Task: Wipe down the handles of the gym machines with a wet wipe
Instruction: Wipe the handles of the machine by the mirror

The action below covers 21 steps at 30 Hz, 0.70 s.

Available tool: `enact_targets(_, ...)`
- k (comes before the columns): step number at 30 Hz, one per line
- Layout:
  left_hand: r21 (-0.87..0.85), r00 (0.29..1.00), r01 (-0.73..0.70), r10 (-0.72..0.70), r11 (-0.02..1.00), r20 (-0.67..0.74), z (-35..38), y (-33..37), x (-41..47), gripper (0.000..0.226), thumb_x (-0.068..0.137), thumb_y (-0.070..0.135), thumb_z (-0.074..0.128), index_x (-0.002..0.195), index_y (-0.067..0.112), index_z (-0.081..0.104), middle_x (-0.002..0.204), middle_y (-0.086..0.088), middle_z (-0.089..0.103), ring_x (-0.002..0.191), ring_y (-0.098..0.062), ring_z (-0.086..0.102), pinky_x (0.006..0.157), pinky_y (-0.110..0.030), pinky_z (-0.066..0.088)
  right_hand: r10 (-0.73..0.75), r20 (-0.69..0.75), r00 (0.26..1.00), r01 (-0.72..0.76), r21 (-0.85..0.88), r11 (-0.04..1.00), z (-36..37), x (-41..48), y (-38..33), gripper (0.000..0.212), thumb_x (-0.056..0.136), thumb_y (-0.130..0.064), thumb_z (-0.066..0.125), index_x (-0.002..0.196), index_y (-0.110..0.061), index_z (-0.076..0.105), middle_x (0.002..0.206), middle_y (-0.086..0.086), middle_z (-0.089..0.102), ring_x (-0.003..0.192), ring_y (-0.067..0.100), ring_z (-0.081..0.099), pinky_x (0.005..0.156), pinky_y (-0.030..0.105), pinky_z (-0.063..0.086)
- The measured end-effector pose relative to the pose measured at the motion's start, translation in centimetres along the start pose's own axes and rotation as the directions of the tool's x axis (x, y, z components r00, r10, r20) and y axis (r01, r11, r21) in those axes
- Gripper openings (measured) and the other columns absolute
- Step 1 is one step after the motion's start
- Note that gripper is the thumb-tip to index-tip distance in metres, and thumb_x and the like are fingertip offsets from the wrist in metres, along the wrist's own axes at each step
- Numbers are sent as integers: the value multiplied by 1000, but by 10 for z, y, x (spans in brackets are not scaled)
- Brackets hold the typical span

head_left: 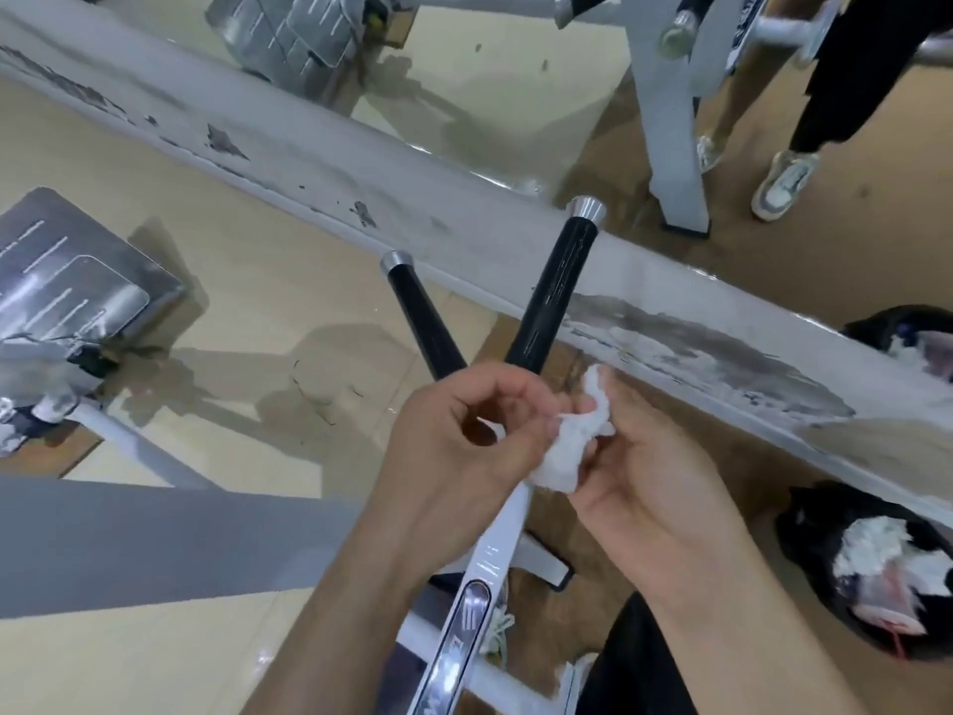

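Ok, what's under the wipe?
The white arm passes beneath the wipe, which the left hand and right hand pinch. Hands and wipe cover where the left handle and right handle meet that arm.

Setting: indoor gym.
- Heavy white-painted machine beam, paint chipped and worn.
- Two black-sleeved handles with chrome end caps, set on a white lever arm.
- Ridged metal footplates on neighbouring machines.
- Another white machine upright.
- Glossy tan floor.
- A second person's trainers beside the equipment.
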<state>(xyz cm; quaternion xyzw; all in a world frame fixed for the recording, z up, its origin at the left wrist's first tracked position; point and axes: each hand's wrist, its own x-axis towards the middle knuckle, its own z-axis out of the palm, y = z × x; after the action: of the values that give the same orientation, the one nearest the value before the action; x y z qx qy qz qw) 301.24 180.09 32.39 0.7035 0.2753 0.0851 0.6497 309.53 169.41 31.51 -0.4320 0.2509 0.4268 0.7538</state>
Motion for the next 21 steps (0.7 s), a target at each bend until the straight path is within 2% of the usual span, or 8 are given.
enact_targets(4, 391, 954, -295, 289, 872, 77, 2, -12, 15, 22, 85, 14, 67, 98, 31, 72, 82, 19, 63, 72, 3, 58, 64, -11, 43, -194, -58, 979, 166, -318, 933, 6, 21, -3, 20, 77, -24, 68, 89, -8, 65, 74, 9, 63, 65, 20, 60, 64, 36, 51)
enact_targets(8, 420, 939, -301, 342, 856, -26, -3, -22, 31, 14, 84, 19, 67, 92, 27, 74, 84, 18, 67, 75, 5, 60, 65, -9, 45, -252, 166, 953, 301, -582, 756, 4, 24, -2, 35, 79, -46, 63, 90, -15, 75, 86, 24, 69, 82, 45, 62, 77, 55, 52)
enact_targets(9, 406, 940, -281, 335, 870, -67, -4, -22, 34, 13, 84, 21, 67, 91, 30, 73, 83, 19, 67, 75, 5, 61, 65, -10, 46, -208, 244, 947, 317, -613, 724, 3, 24, -2, 35, 81, -46, 62, 95, -17, 75, 89, 23, 69, 86, 45, 62, 80, 55, 52)
enact_targets(11, 353, 950, -216, 280, 910, -140, -5, -22, 41, 10, 82, 24, 70, 87, 33, 71, 80, 18, 69, 74, 1, 64, 63, -14, 50, -162, 326, 931, 345, -647, 680, 3, 25, -4, 23, 81, -34, 65, 99, -24, 75, 87, 9, 72, 78, 23, 66, 74, 35, 55)
enact_targets(13, 235, 970, -112, 157, 966, -183, -5, -23, 45, 9, 79, 25, 75, 75, 32, 70, 75, 18, 69, 68, -1, 65, 58, -12, 49, -258, 321, 911, 411, -742, 530, 2, 31, -6, 18, 79, -26, 66, 93, -31, 76, 84, -3, 72, 71, 4, 63, 67, 18, 50)
enact_targets(16, 268, 990, 40, -2, 963, -140, -8, -33, 51, 9, 77, 32, 72, 70, 35, 66, 73, 21, 66, 64, -2, 60, 52, -10, 44, -469, 323, 822, 474, -844, 249, 1, 49, -7, 14, 84, -32, 64, 91, -29, 76, 91, -8, 63, 75, 3, 58, 63, 8, 43)
enact_targets(18, 346, 993, 70, -31, 936, -117, -11, -40, 52, 5, 78, 36, 69, 75, 38, 65, 82, 26, 63, 67, -5, 56, 56, -16, 45, -470, 436, 767, 515, -856, 45, 2, 61, -3, 15, 86, -31, 65, 95, -25, 75, 93, -10, 57, 81, 4, 54, 64, 6, 40)
enact_targets(21, 334, 998, 49, -29, 941, -64, -16, -41, 53, 15, 76, 29, 66, 84, 41, 64, 82, 24, 62, 63, -7, 54, 55, -13, 43, -481, 517, 708, 556, -828, -71, 2, 75, 2, 6, 79, -25, 73, 84, -23, 74, 78, -14, 54, 73, -1, 53, 60, 4, 36)
